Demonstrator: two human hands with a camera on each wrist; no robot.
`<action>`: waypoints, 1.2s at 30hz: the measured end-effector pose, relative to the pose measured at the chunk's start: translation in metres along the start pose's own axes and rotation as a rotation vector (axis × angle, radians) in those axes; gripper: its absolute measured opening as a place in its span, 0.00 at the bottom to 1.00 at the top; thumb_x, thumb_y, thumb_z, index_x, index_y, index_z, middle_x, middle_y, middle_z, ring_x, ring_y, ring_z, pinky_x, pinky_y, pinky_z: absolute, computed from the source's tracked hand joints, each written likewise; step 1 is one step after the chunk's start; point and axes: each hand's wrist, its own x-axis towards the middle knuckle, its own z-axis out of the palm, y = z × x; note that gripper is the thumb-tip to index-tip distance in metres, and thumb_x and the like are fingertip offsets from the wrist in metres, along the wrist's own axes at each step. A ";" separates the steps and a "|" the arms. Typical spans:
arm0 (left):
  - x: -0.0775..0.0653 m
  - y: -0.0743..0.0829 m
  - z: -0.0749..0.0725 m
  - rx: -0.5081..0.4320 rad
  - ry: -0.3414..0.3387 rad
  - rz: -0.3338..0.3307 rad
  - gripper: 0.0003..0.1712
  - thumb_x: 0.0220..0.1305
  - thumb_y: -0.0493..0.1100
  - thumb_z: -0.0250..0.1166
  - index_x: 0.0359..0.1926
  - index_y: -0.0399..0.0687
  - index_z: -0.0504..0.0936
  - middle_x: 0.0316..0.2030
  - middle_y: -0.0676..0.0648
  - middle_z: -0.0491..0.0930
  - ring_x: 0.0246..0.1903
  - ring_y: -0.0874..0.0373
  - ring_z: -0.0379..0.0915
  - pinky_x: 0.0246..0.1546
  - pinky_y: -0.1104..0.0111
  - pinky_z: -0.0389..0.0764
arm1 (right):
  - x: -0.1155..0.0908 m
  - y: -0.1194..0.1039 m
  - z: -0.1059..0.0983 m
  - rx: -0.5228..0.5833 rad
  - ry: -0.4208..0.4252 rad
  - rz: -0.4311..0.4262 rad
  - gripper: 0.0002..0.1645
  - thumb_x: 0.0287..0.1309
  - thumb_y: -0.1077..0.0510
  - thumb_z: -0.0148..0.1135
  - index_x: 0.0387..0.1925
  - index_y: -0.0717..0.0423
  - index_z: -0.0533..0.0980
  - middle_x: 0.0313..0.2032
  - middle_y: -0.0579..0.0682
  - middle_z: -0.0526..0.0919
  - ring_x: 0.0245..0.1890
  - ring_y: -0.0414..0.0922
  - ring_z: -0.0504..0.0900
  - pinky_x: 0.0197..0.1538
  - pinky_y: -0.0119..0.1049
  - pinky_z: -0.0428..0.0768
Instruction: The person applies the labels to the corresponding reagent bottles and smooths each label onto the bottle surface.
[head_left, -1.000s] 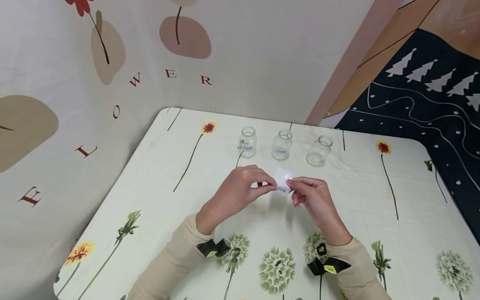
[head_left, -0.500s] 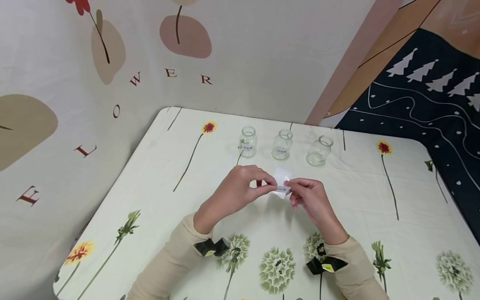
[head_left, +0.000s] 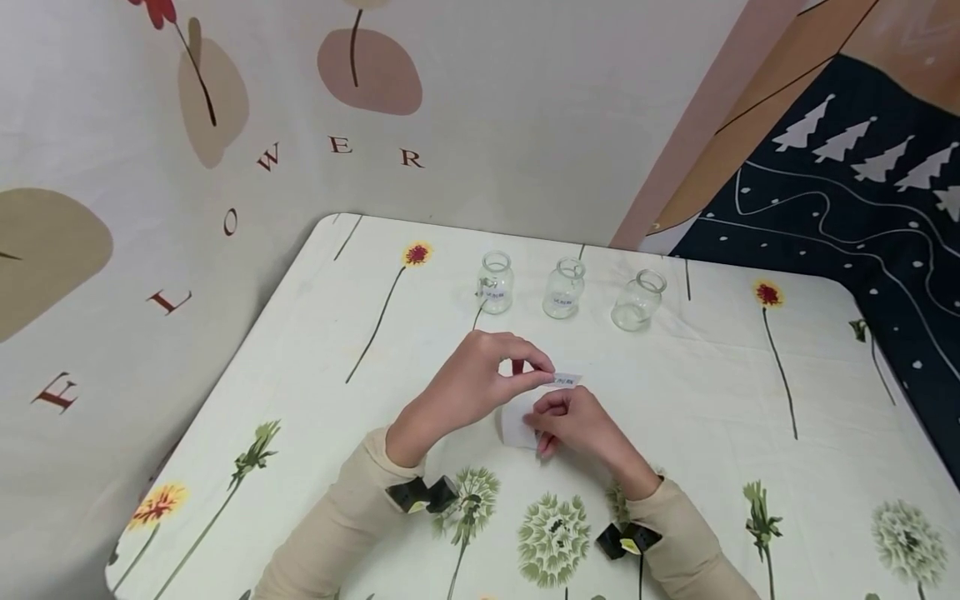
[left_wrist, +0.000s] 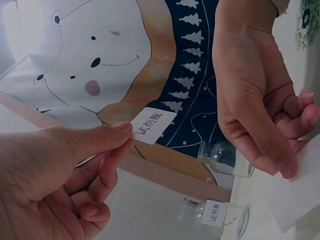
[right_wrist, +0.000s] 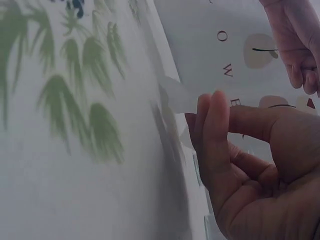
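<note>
Flowered cloth (head_left: 697,392) lies beneath two labelled jars (head_left: 496,283) and a seemingly bare jar (head_left: 630,317). Label (head_left: 567,380) and backing (head_left: 516,427) have just parted: the left hand (head_left: 480,379) pinches the label in front of the jars; the right hand (head_left: 581,423) grips the backing, now lower. Peeling looks finished.

Behind the tabletop (head_left: 690,375), printed with dandelions (head_left: 555,537) and red-and-yellow flowers (head_left: 767,294), rises a pale backdrop (head_left: 525,167) with red letters (head_left: 341,145) spelling FLOWER; to the right come a pink band (head_left: 701,125), an orange-brown area (head_left: 787,75) and a dark blue panel (head_left: 840,208) bearing white trees (head_left: 801,129)
</note>
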 end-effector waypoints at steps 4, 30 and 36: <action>0.000 0.000 0.000 0.002 -0.005 -0.029 0.01 0.65 0.38 0.73 0.37 0.47 0.91 0.33 0.56 0.88 0.29 0.69 0.74 0.31 0.73 0.74 | -0.004 -0.005 -0.003 -0.166 0.079 -0.008 0.11 0.63 0.57 0.71 0.39 0.63 0.81 0.22 0.49 0.83 0.17 0.46 0.83 0.30 0.36 0.81; 0.002 0.000 0.001 -0.048 0.094 -0.203 0.02 0.62 0.39 0.76 0.36 0.47 0.93 0.29 0.57 0.87 0.26 0.65 0.73 0.22 0.73 0.65 | -0.030 -0.040 -0.051 0.061 0.234 -0.339 0.09 0.70 0.66 0.63 0.43 0.70 0.83 0.23 0.48 0.80 0.19 0.44 0.75 0.24 0.35 0.74; 0.002 -0.001 0.003 -0.039 0.100 -0.186 0.01 0.63 0.39 0.75 0.36 0.49 0.93 0.30 0.58 0.88 0.27 0.65 0.73 0.24 0.73 0.68 | -0.030 -0.039 -0.050 0.054 0.290 -0.303 0.07 0.66 0.64 0.69 0.40 0.67 0.84 0.23 0.45 0.81 0.19 0.42 0.76 0.24 0.34 0.73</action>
